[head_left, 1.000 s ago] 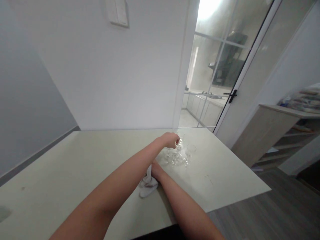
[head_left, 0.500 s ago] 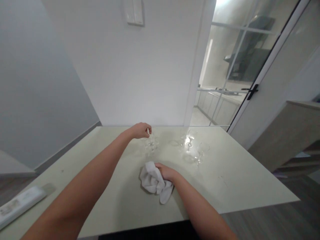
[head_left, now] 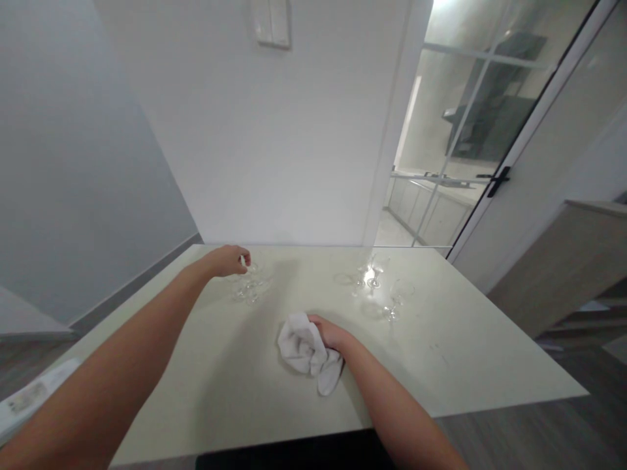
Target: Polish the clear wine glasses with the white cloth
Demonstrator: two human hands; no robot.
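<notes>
My left hand [head_left: 228, 259] reaches out over the far left part of the pale table [head_left: 206, 391], fingers pinched on the rim of a clear stemmed glass [head_left: 251, 285] that stands on the tabletop. My right hand [head_left: 329, 331] rests near the table's middle, closed on a crumpled white cloth [head_left: 307, 351] lying on the surface. Further right, near the back edge, stand more clear stemmed glasses [head_left: 373, 274], with one [head_left: 396, 301] a little closer to me.
A white wall with a light switch [head_left: 272, 22] rises behind the table. A glass door with a black handle [head_left: 496, 181] is at the right, and a wooden cabinet [head_left: 563, 261] beside it. A white flat object [head_left: 29, 398] lies at the table's left edge.
My left hand has carried one glass leftward, away from the group, and holds it at the table's far left. My right hand stays on the cloth. The view turned left.
</notes>
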